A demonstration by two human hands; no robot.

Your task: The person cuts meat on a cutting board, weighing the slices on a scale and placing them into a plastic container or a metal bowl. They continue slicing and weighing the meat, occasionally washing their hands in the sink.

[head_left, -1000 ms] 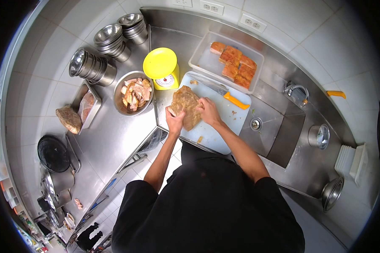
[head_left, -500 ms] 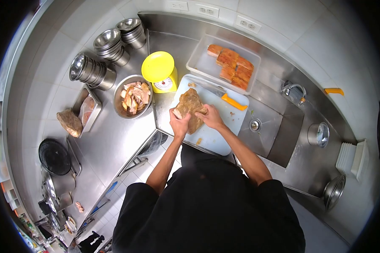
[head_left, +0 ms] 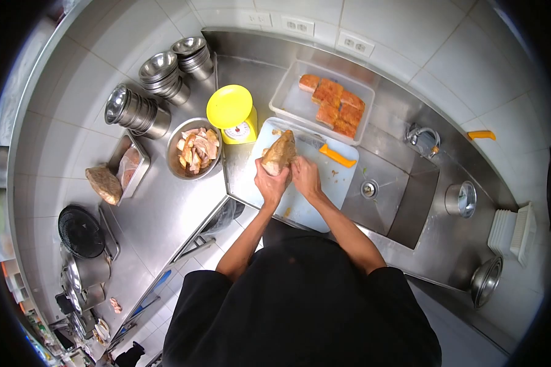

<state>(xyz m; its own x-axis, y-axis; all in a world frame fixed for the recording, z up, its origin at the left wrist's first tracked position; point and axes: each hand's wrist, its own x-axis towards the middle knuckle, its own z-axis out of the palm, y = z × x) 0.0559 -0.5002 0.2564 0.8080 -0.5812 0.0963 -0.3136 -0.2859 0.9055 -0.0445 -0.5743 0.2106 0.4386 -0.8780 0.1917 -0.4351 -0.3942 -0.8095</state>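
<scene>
A large brown piece of meat (head_left: 280, 151) is held up on its edge over a pale blue cutting board (head_left: 312, 211). My left hand (head_left: 272, 184) grips its lower left part. Against its lower right side, my right hand (head_left: 306, 177) has its fingers closed on the meat. An orange-handled knife (head_left: 337, 156) lies at the right of the board, and small scraps are scattered around it.
Behind the board stands a plastic tub (head_left: 280, 101) of reddish meat pieces. To the left are a yellow scale (head_left: 231, 110), a steel bowl (head_left: 171, 160) of cut meat and stacked steel containers (head_left: 138, 113). A sink (head_left: 379, 196) lies to the right.
The meat has been tilted up and now looks narrower from above. My right hand has moved lower, closer to my left hand. The camera view has shifted slightly.
</scene>
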